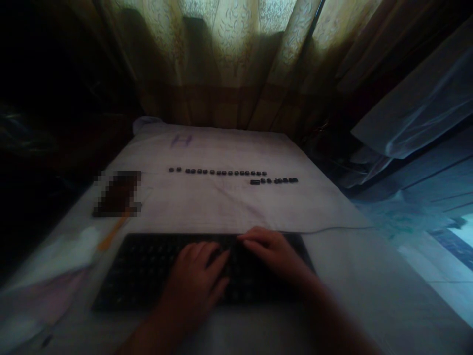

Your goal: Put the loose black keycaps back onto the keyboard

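Observation:
A black keyboard [136, 268] lies across the near part of a table covered in white cloth [207, 207]. My left hand [197, 281] rests flat on the keyboard's middle, fingers pointing up and right. My right hand [273, 251] lies on the keyboard's right half, its fingers reaching left toward the top row and nearly meeting the left fingertips. The dim, blurred picture hides whether either hand grips anything. Farther back on the cloth, a long row of small black keycaps [221, 172] stretches left to right, with a shorter row of keycaps [275, 181] just behind its right end.
A dark pixelated object [118, 193] sits at the left of the cloth, with an orange stick-like tool [113, 234] below it. A thin cable [332, 229] runs right from the keyboard. Curtains [236, 59] hang behind the table. A plastic-wrapped item [417, 108] stands at right.

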The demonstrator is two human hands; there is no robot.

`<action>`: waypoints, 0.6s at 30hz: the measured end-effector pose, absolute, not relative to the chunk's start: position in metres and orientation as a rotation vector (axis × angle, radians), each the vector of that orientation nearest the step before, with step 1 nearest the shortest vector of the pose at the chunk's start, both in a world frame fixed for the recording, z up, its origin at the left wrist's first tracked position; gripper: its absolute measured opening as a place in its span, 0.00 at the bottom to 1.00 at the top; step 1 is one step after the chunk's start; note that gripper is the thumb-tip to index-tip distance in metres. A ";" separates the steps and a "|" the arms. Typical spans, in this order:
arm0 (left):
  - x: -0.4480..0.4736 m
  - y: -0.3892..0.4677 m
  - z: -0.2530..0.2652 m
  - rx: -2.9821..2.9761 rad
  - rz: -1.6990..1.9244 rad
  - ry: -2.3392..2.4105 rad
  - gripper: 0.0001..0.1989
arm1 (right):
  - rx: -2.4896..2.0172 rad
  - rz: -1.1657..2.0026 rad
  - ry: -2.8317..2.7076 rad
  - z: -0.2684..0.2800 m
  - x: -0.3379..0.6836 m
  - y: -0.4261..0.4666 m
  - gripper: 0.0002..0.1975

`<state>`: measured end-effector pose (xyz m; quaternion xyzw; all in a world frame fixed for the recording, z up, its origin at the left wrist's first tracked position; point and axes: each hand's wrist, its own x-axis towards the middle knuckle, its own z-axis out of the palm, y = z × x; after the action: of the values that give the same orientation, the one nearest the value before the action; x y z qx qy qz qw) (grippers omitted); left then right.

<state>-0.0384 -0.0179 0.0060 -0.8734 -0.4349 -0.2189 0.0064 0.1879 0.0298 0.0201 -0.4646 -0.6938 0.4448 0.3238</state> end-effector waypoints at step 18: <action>-0.049 -0.012 -0.011 -2.602 -0.723 -1.206 0.23 | -1.379 1.041 -1.936 0.033 0.198 0.057 0.10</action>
<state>-0.0486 -0.0120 -0.0105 -0.8762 -0.4059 -0.2433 0.0918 0.1984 0.0568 0.0327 -0.5116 -0.7184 0.3862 0.2701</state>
